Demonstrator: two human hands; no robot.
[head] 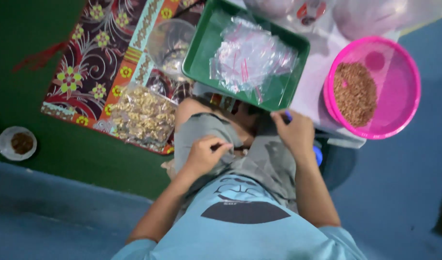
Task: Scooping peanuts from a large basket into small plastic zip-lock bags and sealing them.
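- Small dark object is pinched between the thumb and fingertips of my left hand; it is too small and blurred for me to tell what it is. It sits low over my lap, on the near left side of my grey shorts.
- My left hand is closed narrow around that pinch, resting against my thigh.
- My right hand is curled, fingers bent down at the near edge of the green tray; something blue shows at its fingertips, and I cannot tell whether I grip it.
- The green tray lies just beyond my knees and holds a heap of small clear plastic bags with red strips.
- To the right, a pink bowl holds a mound of brown grains on its left half.
- To the left, a clear bag of golden wrapped pieces lies on a patterned floral mat, with a clear round container farther off beside the tray.
- At far left, on the green floor, stands a small white dish with something brown in it.
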